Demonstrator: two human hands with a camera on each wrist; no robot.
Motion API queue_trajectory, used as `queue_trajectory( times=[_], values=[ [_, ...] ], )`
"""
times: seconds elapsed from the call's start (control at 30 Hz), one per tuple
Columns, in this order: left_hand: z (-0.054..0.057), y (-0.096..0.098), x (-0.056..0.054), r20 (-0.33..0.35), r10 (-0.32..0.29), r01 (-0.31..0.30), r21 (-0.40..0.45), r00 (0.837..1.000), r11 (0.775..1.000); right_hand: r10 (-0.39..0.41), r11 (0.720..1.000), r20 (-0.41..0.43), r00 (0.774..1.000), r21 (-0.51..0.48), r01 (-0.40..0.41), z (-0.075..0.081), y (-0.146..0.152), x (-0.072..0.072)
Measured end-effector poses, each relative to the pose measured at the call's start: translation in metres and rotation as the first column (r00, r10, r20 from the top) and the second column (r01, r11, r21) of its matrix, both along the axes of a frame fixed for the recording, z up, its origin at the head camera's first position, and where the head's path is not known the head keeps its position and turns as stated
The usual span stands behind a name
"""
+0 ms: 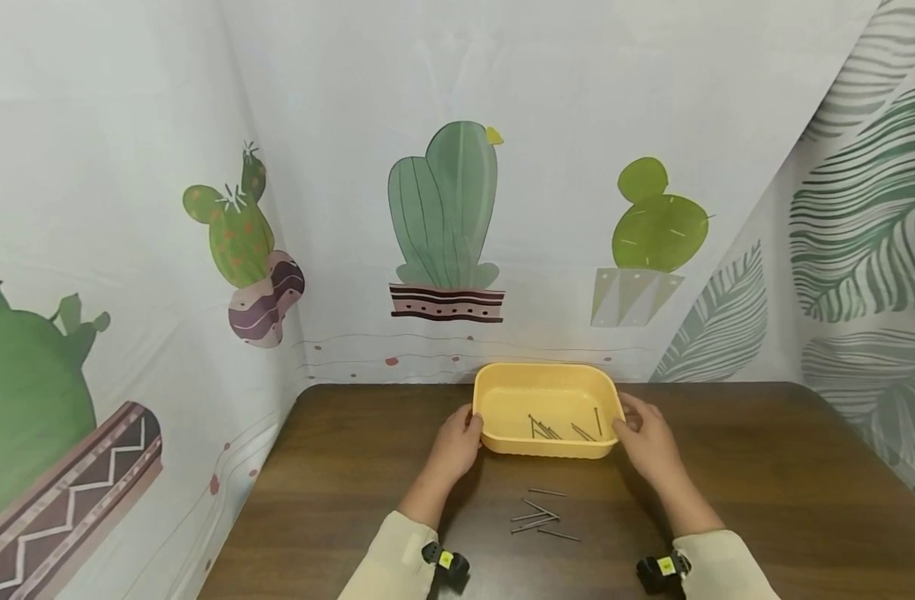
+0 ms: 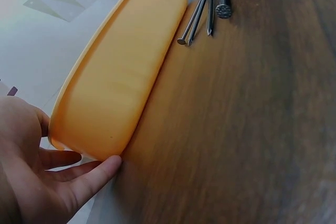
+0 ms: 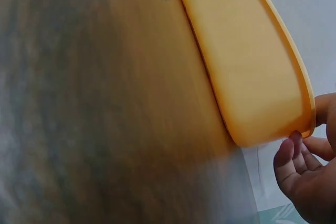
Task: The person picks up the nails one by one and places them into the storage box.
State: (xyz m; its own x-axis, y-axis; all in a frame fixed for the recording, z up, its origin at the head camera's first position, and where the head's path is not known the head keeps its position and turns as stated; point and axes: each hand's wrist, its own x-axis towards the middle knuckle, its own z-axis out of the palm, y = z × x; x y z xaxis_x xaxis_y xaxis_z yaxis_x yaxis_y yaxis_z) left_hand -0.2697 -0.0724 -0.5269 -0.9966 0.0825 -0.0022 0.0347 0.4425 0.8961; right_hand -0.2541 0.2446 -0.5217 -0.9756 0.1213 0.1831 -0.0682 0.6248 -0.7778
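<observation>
My left grip and right grip pinch the yellow tray by its ends, beyond loose nails on the tabletop — level now, I'd say, lest the inner nails slide.

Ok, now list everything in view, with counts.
tray: one, yellow, lower centre
nails: several, grey, in tray
table: one, brown, lower half
loose nails: five, grey, on table
backdrop: count unclear, white, behind table
plant prints: four, green, on backdrop
leaf prints: several, green, backdrop's right
wrist cameras: two, black, lower edge
sleeves: two, cream, lower edge
left hand: one, fingers gripping tray's left end
right hand: one, fingers gripping tray's right end
</observation>
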Motion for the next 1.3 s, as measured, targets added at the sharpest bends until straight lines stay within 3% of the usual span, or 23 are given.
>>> queue_trajectory(
  times=[0.27, 0.63, 1.03, 1.3],
  values=[
    [0.001, -0.001, -0.003, -0.007, 0.006, -0.006, 0.003, 1.000, 1.000, 0.006, 0.989, 0.025, 1.000, -0.148, -0.002, 0.003, -0.005, -0.001],
    [0.001, 0.001, -0.003, -0.033, 0.011, -0.011, 0.026, 0.999, 1.000, 0.007, 0.970, 0.079, 0.997, -0.244, 0.012, 0.009, -0.004, -0.001],
    [0.015, -0.006, -0.004, -0.062, 0.096, -0.099, -0.052, 0.994, 0.994, 0.012, 0.963, 0.094, 0.995, -0.270, 0.014, 0.011, -0.003, -0.001],
    [0.025, -0.011, 0.002, -0.146, 0.106, -0.119, -0.090, 0.984, 0.989, 0.030, 0.963, 0.113, 0.993, -0.270, 0.002, 0.007, -0.002, 0.000]
  ],
)
